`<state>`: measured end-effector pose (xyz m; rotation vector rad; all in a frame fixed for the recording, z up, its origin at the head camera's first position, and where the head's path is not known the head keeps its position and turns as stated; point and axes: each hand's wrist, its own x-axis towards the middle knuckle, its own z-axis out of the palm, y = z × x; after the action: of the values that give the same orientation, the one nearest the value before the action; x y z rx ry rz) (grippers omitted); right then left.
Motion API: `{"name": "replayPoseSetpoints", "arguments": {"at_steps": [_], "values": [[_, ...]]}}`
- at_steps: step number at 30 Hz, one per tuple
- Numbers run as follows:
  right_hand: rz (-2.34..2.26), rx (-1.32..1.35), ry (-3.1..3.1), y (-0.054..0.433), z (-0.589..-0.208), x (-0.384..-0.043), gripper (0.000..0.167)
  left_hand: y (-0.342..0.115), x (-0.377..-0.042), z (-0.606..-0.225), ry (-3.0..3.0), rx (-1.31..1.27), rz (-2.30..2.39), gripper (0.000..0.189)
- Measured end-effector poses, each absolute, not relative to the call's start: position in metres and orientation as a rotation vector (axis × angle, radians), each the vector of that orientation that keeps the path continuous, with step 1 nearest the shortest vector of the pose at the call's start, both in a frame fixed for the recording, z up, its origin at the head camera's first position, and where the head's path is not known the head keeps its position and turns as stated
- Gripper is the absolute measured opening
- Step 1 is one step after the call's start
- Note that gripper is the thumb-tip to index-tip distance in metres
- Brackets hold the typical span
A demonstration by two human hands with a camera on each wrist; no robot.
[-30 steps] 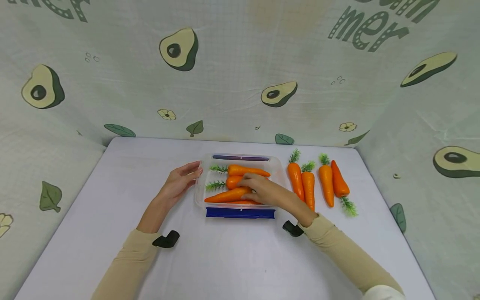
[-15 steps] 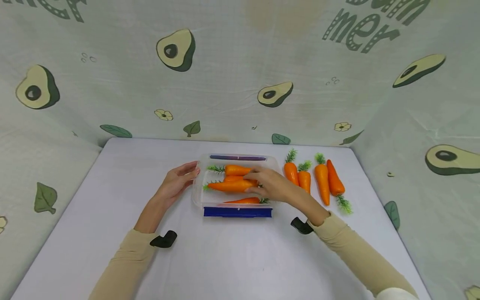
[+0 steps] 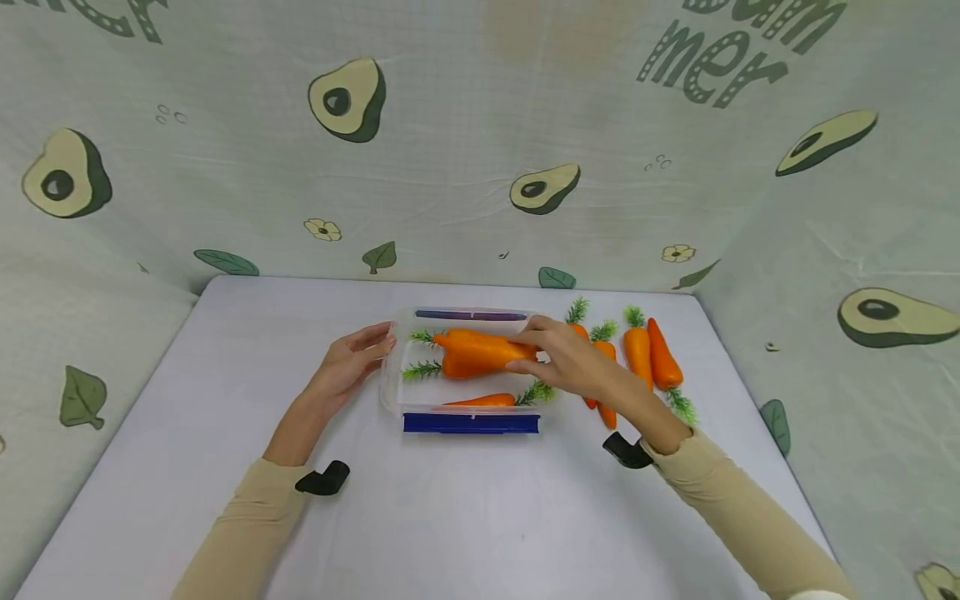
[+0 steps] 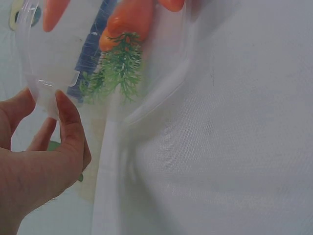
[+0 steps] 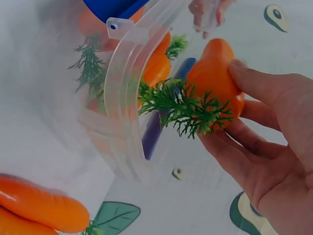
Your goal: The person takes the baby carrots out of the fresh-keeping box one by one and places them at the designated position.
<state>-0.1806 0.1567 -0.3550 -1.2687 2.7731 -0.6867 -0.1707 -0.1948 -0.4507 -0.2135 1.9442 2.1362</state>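
Note:
A clear plastic food container [image 3: 389, 387] with blue latches stands on the table. Its left edge is pinched between the thumb and fingers of my left hand [image 3: 347, 362], which the left wrist view shows close up on a clear side flap [image 4: 46, 95]. My right hand [image 3: 573, 360] grips an orange carrot [image 3: 491, 342] near its leafy end, over the container, tip pointing left. In the right wrist view its green leaves [image 5: 188, 107] hang beside my fingers. Under it lies a carrot [image 3: 459, 367] with leaves at the left; another carrot [image 3: 483, 401] lies along the front wall.
Several more carrots lie on the white table to the right of the container, including a pair at the far right, one carrot [image 3: 637, 354] with leaves up and one carrot [image 3: 663, 357] with leaves down. A cloth backdrop [image 3: 450, 125] with avocado prints rises behind.
My right hand has lifted a carrot from the front of the container and moved it back and to the right. The left hand stays at the container's edge.

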Motion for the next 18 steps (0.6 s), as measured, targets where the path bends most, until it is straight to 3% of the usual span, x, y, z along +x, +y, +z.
{"name": "replayPoseSetpoints", "arguments": {"at_steps": [18], "values": [[-0.969,-1.021,2.959,0.201,-0.338,-0.166,0.037,-0.194,-0.171,-0.450,1.941,-0.209,2.148,0.059]]}}
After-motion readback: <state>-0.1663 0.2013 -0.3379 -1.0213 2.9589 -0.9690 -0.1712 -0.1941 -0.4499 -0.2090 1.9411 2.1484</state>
